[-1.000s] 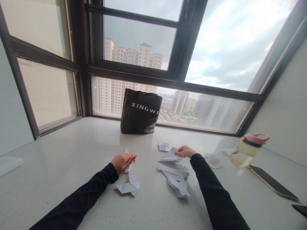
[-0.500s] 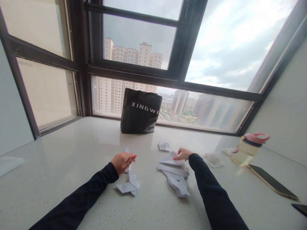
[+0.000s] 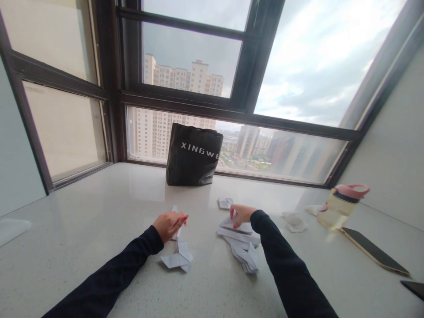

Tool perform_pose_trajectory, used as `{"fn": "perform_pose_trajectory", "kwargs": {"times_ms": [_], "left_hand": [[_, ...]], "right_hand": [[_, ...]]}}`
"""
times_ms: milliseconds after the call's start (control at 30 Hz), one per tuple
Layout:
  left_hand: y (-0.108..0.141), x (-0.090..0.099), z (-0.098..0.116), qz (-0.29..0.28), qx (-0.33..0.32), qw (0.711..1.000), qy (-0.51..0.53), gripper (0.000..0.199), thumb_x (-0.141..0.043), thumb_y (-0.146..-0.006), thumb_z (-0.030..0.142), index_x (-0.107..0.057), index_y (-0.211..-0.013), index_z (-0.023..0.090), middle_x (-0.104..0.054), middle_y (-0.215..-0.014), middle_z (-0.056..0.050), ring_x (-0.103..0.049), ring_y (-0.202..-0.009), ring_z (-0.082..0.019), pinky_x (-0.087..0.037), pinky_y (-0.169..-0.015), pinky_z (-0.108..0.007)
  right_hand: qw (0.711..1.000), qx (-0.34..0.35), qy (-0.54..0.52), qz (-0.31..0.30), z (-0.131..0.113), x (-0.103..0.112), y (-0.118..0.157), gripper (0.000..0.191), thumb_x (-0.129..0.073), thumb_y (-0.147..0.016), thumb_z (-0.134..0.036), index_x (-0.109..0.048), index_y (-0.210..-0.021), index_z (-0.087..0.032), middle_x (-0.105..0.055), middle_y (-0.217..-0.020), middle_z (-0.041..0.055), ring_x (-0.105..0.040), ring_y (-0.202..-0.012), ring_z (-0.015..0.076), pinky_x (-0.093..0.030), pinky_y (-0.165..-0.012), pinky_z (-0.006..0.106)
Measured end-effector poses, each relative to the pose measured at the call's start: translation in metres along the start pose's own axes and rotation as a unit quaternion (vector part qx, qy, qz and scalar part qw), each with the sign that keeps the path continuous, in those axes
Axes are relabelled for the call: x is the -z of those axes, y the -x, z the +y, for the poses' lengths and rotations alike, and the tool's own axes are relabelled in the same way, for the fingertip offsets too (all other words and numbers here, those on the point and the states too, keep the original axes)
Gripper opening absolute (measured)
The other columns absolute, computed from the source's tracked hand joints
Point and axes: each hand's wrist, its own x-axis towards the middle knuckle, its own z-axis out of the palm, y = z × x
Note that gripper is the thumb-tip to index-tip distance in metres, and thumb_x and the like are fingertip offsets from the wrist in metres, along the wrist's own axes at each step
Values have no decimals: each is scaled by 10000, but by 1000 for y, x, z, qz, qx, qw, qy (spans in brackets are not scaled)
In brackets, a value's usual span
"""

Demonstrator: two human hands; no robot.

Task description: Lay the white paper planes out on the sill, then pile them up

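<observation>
My left hand (image 3: 169,225) is closed, fingertips pressed together, over white folded paper whose ends show above and below it. Whatever those fingers hold is hidden. Just below that hand lies a folded paper piece (image 3: 180,257) with pointed ends. On the right, my right hand (image 3: 243,213) reaches to the top of a pile of folded papers (image 3: 241,247), its thumb and fingers closed on a folded sheet (image 3: 227,224) there. Behind this hand sits a small square stack of folded paper (image 3: 225,203).
A black bag (image 3: 194,154) with white lettering stands by the window. At right are crumpled tissues (image 3: 294,221), a bottle with a pink lid (image 3: 339,206) and a dark phone (image 3: 374,251). A white item (image 3: 13,230) lies at the far left of the pale counter (image 3: 106,207).
My right hand has moved left across the top of the pile, toward the small square stack. My left hand stays almost where it was.
</observation>
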Motion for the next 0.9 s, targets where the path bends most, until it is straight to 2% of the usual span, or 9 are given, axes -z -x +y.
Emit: {"fn": "perform_pose_trajectory", "kwargs": {"times_ms": [300, 500, 700, 800, 900], "left_hand": [[0, -3, -2, -5, 3, 1000, -9, 477, -158, -876, 385, -534, -657, 191, -468, -508, 12, -494, -530, -128, -385, -564, -219], [0, -2, -3, -5, 1, 1000, -6, 486, -155, -879, 384, -540, -656, 188, -477, -504, 11, -500, -536, -126, -386, -572, -216], [0, 1, 0, -5, 4, 1000, -9, 464, -180, -875, 370, -542, -649, 190, -473, -485, 15, -499, -521, -127, -383, -559, -215], [-2, 4, -2, 21, 36, 999, -24, 438, -194, -872, 342, -537, -647, 189, -479, -493, 10, -501, -528, -135, -384, -564, -227], [-4, 8, -9, 74, 81, 993, -34, 357, -254, -855, 308, -548, -693, 185, -539, -591, -11, -522, -627, -154, -392, -639, -254]], "right_hand": [[997, -33, 28, -56, -4, -5, 0, 328, -716, -434, -195, -560, -721, -164, -536, -525, -43, -536, -522, 142, -362, -457, 221], [998, -45, 41, -29, -9, -5, -1, 243, -679, -492, -198, -555, -698, -167, -591, -600, 2, -567, -586, 164, -373, -483, 236], [997, -53, 47, 5, -10, -7, -1, 154, -631, -564, -218, -537, -685, -196, -591, -577, -13, -579, -641, 168, -371, -548, 259], [997, -54, 49, 19, -11, -7, 1, 137, -628, -572, -229, -533, -668, -202, -585, -556, -19, -577, -647, 171, -365, -578, 271], [997, -46, 47, 35, -15, -2, 5, 161, -644, -567, -266, -531, -662, -200, -594, -599, -14, -575, -646, 172, -357, -602, 281]]}}
